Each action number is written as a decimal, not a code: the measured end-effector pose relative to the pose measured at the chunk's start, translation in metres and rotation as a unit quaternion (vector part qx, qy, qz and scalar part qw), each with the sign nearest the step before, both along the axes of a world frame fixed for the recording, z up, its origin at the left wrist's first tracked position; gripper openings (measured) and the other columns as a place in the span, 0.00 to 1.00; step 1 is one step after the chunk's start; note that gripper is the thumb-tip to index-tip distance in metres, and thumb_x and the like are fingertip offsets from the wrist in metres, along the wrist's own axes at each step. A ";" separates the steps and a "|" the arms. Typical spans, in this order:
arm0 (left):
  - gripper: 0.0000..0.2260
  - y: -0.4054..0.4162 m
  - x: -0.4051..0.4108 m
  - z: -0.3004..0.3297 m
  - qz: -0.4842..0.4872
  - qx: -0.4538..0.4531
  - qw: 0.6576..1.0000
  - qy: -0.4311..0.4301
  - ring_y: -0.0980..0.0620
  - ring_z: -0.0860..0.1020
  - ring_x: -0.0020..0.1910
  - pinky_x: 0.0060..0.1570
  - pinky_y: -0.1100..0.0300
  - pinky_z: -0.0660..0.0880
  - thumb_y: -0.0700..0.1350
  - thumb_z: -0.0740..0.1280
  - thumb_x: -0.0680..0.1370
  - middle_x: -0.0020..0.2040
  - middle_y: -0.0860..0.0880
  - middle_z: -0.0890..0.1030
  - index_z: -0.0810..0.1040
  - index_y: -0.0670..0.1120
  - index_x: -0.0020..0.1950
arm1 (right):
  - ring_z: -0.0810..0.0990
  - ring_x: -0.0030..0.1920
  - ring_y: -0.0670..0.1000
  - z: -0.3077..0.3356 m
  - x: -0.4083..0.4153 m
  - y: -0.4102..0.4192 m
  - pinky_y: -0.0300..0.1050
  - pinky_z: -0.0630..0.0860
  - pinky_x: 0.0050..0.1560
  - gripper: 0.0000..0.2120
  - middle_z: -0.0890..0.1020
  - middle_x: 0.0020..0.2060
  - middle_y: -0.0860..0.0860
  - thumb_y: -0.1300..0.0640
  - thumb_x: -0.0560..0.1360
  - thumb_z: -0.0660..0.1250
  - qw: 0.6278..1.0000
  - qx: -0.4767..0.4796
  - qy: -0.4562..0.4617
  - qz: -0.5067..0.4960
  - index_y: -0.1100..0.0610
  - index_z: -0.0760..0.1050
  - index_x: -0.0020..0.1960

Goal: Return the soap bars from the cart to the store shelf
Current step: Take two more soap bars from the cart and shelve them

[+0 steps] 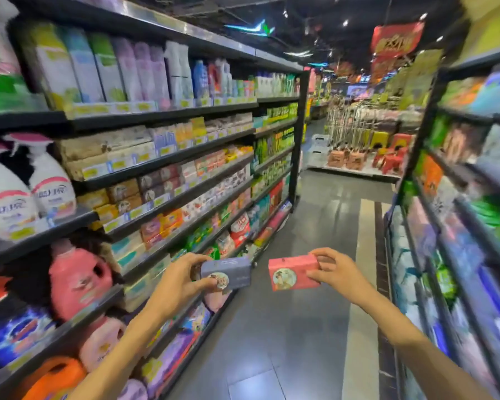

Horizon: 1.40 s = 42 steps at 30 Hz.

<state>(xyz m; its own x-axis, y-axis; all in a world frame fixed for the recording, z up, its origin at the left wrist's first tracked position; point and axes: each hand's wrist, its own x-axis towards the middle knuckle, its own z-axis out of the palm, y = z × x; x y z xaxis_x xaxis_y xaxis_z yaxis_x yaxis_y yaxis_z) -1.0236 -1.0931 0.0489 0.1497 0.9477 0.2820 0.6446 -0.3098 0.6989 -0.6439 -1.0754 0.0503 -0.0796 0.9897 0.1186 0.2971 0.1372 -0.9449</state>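
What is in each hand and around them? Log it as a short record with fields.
left hand: grips a grey-blue soap box by its left end
right hand: grips a pink soap box by its right end
boxes: apart, both held over the aisle floor
left shelving: boxed soaps, detergent jugs
right shelving: blurred packaged goods
cart: not in view

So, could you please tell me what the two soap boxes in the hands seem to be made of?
Both the purple soap box and the pink soap box look like printed cardboard: crisp straight edges, flat faces, round printed pictures. The finish seems matte, though blur leaves that uncertain.
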 end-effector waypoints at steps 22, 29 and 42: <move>0.19 0.409 0.006 0.006 0.053 -0.002 0.999 0.002 0.62 0.78 0.52 0.54 0.54 0.77 0.54 0.78 0.67 0.53 0.61 0.80 0.79 0.58 0.56 | 0.85 0.53 0.53 0.012 -0.004 0.454 0.52 0.82 0.53 0.20 0.84 0.54 0.54 0.67 0.70 0.76 0.997 0.014 -0.001 0.071 0.57 0.77 0.59; 0.19 0.457 -0.036 0.000 0.214 -0.009 0.977 0.008 0.63 0.78 0.51 0.54 0.54 0.77 0.55 0.78 0.67 0.52 0.61 0.80 0.77 0.61 0.55 | 0.85 0.47 0.46 0.011 -0.086 0.608 0.39 0.80 0.43 0.19 0.84 0.52 0.53 0.68 0.70 0.75 0.977 0.010 -0.019 0.213 0.57 0.76 0.58; 0.19 0.427 -0.115 0.010 0.490 0.014 0.870 0.046 0.60 0.77 0.52 0.51 0.57 0.76 0.53 0.78 0.71 0.54 0.60 0.78 0.76 0.59 0.59 | 0.81 0.48 0.34 0.017 -0.273 0.704 0.28 0.75 0.45 0.18 0.83 0.51 0.45 0.64 0.71 0.75 0.897 0.036 -0.031 0.440 0.58 0.76 0.59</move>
<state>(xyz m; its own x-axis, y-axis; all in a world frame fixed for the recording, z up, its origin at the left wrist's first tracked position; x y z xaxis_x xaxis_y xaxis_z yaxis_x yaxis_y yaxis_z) -1.1383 -0.6658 0.0587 -0.7039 0.6259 0.3357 0.6612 0.4049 0.6316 -0.9173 -0.3713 0.0677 -0.8347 0.5303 0.1486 0.0954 0.4051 -0.9093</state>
